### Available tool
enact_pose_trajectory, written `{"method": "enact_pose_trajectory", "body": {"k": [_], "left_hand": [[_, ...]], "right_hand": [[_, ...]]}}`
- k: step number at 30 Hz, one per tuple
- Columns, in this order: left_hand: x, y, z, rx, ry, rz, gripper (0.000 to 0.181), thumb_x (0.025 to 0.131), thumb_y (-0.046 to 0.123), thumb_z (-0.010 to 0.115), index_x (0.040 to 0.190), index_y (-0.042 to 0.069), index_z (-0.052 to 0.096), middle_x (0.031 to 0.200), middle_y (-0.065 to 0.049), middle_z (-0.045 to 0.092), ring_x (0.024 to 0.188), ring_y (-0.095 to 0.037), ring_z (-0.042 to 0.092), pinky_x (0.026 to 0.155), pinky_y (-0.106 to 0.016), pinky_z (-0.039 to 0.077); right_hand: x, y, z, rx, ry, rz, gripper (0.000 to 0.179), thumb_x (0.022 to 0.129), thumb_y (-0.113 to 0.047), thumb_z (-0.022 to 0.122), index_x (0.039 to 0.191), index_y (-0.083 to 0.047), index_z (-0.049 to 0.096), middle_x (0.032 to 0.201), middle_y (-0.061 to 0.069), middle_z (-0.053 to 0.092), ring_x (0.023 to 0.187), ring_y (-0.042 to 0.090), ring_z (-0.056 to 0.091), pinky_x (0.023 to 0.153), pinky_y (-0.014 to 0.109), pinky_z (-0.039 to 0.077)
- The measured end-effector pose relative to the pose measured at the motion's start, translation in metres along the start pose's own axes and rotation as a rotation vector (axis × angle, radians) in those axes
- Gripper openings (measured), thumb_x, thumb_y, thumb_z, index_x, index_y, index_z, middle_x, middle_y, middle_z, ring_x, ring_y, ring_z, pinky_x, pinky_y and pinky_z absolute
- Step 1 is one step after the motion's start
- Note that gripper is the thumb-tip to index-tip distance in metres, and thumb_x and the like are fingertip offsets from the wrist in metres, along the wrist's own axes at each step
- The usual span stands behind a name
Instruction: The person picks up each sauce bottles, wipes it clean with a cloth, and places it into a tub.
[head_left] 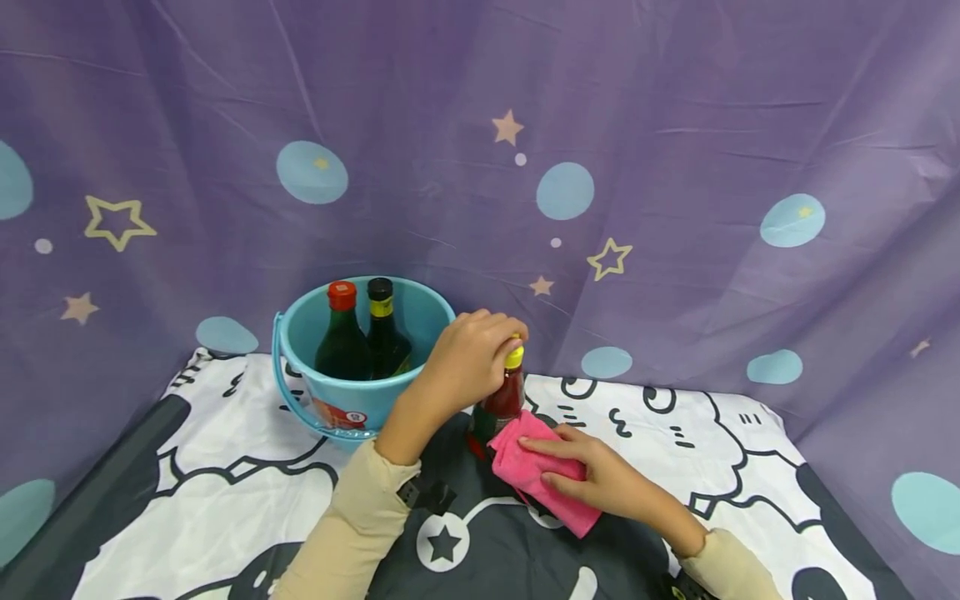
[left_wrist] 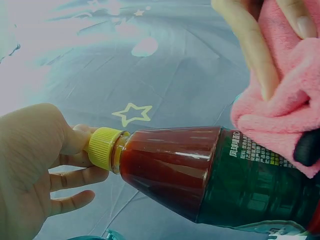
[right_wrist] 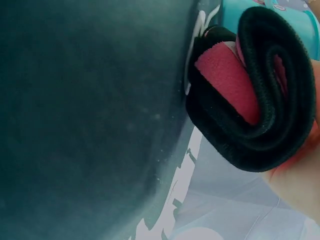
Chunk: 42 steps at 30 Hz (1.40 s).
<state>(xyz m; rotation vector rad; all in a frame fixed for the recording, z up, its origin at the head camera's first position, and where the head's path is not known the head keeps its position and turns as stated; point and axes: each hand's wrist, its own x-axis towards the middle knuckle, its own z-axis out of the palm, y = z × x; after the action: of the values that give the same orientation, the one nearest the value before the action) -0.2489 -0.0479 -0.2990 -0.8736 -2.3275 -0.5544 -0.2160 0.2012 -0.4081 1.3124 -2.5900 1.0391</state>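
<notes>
A bottle of dark red sauce (head_left: 506, 398) with a green label stands on the patterned cloth cover. My left hand (head_left: 468, 358) reaches over from above and pinches its yellow cap (left_wrist: 103, 149) between thumb and fingers, the other fingers spread beside it. Lower down, my right hand (head_left: 603, 473) grips a folded pink towel (head_left: 517, 454) and holds it against the label side. That towel hides part of the label and the bottle's lower end. From the right wrist, the folded towel's dark underside (right_wrist: 250, 145) shows, with pink between the folds.
Left of the bottle stands a light blue bucket (head_left: 300, 329) with its handle hanging down. Inside are a red-capped bottle (head_left: 343, 342) and a black-capped bottle (head_left: 386, 337). A purple curtain (head_left: 450, 125) with stars and ovals hangs behind the black-and-white cover (head_left: 255, 492).
</notes>
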Motion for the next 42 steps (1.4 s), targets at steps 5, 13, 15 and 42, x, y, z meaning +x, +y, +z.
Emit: {"method": "enact_pose_trajectory", "body": {"k": [5,13,15,42], "left_hand": [[0.002,0.002,0.0,-0.007,-0.017,-0.011,0.01,0.1,0.016,0.064,0.103,0.013,0.073,0.091,-0.002,0.072,0.083,-0.021,0.062,0.08,-0.039,0.053],[-0.001,0.002,-0.002,-0.001,-0.021,-0.023,0.009,0.099,0.015,0.065,0.103,0.014,0.072,0.091,-0.001,0.072,0.083,-0.021,0.063,0.082,-0.039,0.053],[-0.001,0.002,-0.002,-0.002,-0.021,-0.021,0.009,0.099,0.015,0.065,0.103,0.014,0.072,0.091,-0.001,0.072,0.083,-0.021,0.063,0.082,-0.039,0.054],[-0.002,-0.001,0.001,-0.021,0.01,-0.011,0.008,0.099,0.014,0.065,0.102,0.014,0.073,0.089,0.0,0.072,0.081,-0.019,0.062,0.079,-0.038,0.053]], "right_hand": [[0.0,-0.002,-0.003,-0.011,-0.037,0.034,0.049,0.093,-0.015,0.075,0.14,-0.021,0.064,0.119,0.003,0.064,0.101,0.009,0.055,0.082,0.025,0.053],[0.004,-0.003,-0.002,0.014,-0.123,0.073,0.045,0.094,-0.016,0.073,0.138,-0.021,0.066,0.108,-0.001,0.064,0.091,0.005,0.052,0.078,0.023,0.049],[0.005,-0.003,-0.002,0.022,-0.142,0.084,0.045,0.094,-0.016,0.073,0.138,-0.021,0.066,0.101,-0.002,0.061,0.083,0.003,0.048,0.073,0.021,0.046],[0.017,-0.012,-0.01,0.084,-0.31,0.172,0.043,0.096,-0.02,0.07,0.138,-0.017,0.066,0.089,-0.005,0.056,0.074,0.001,0.044,0.065,0.017,0.039]]}}
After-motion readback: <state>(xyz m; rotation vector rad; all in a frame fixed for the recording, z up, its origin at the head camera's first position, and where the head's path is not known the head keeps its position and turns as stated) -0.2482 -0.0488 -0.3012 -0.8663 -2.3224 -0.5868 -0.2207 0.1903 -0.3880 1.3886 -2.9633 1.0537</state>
